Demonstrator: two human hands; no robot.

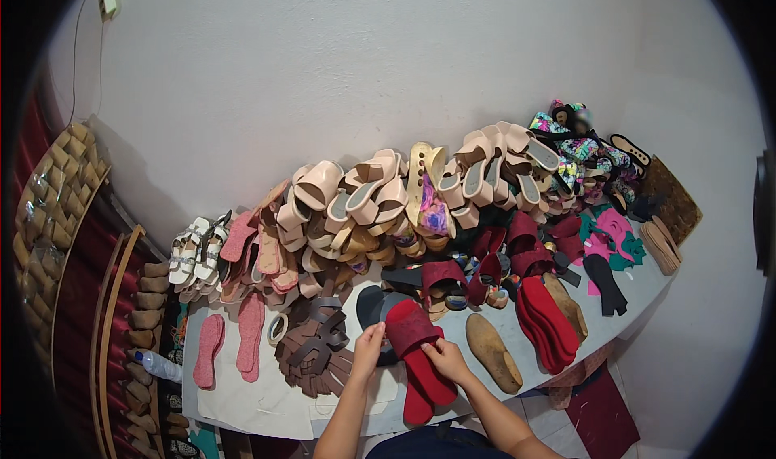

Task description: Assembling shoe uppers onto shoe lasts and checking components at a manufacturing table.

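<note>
At the table's near edge I hold a red sandal piece, with a maroon strap (411,327) lying across red sole-shaped pieces (420,390). My left hand (369,350) pinches the left edge of the strap. On the other side, my right hand (446,360) closes round the edge of a red sole piece, its thumb on top. Just behind my left hand lie dark sole pieces (371,305). A wooden shoe last (491,350) rests to the right of my right hand, beside a stack of red soles (543,326). Brown strap pieces (317,354) lie in a heap at left.
Beige heeled sandals (388,196) are piled along the wall. Pink soles (251,338) and white sandals (187,249) occupy the table's left side. Colourful scraps (618,237) and patterned sandals (578,148) lie at right. Shelves of lasts (145,320) and a plastic bottle (160,366) stand left.
</note>
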